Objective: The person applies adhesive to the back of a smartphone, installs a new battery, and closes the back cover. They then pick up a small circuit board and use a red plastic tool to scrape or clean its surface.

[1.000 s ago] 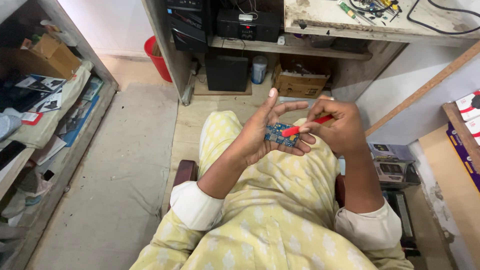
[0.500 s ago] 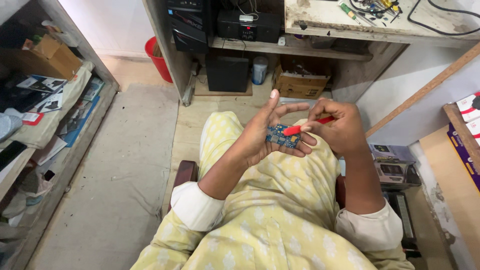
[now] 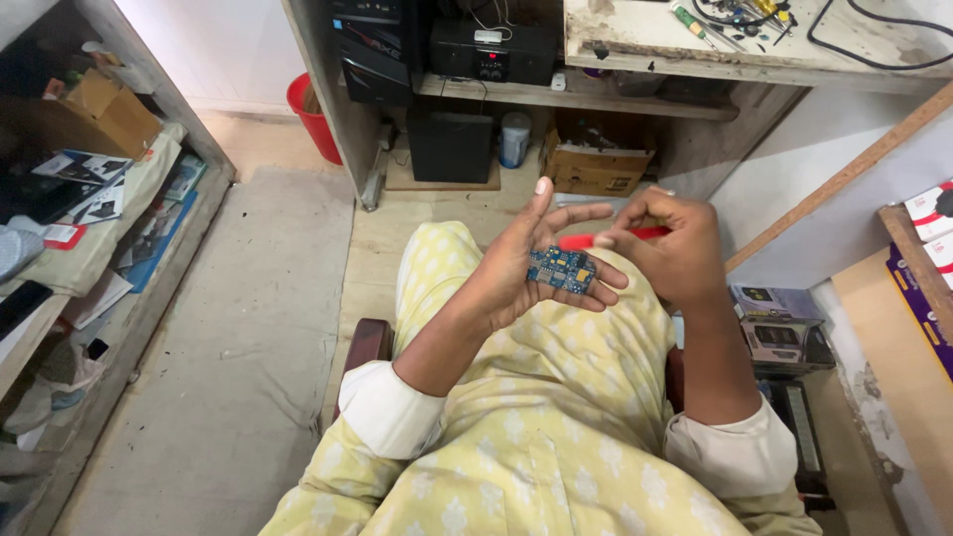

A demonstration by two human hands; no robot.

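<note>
**Blue circuit board gets close attention over a seated worker's lap**

Blue and studded with tiny parts, a small circuit board [image 3: 561,269] lies flat on the curled fingers of the left hand [image 3: 526,273], whose thumb stands straight up beside the board and leaves its face open. The right hand [image 3: 663,243], just right of the board, is closed in a pencil-style pinch on a red-handled tool [image 3: 613,238]; the tool's tip, just above the board's upper edge, is hidden behind the fingers. Both hands hover above the person's knees, clad in pale yellow patterned cloth. Beyond the board, a brown cardboard box [image 3: 596,171] sits on the floor under a cluttered counter [image 3: 645,40], and a red bucket [image 3: 313,114] stands well off to the board's left. Working a board this small seems to call for a level, steady left palm and light, short strokes, so the tip does not skid across neighbouring parts.
</note>
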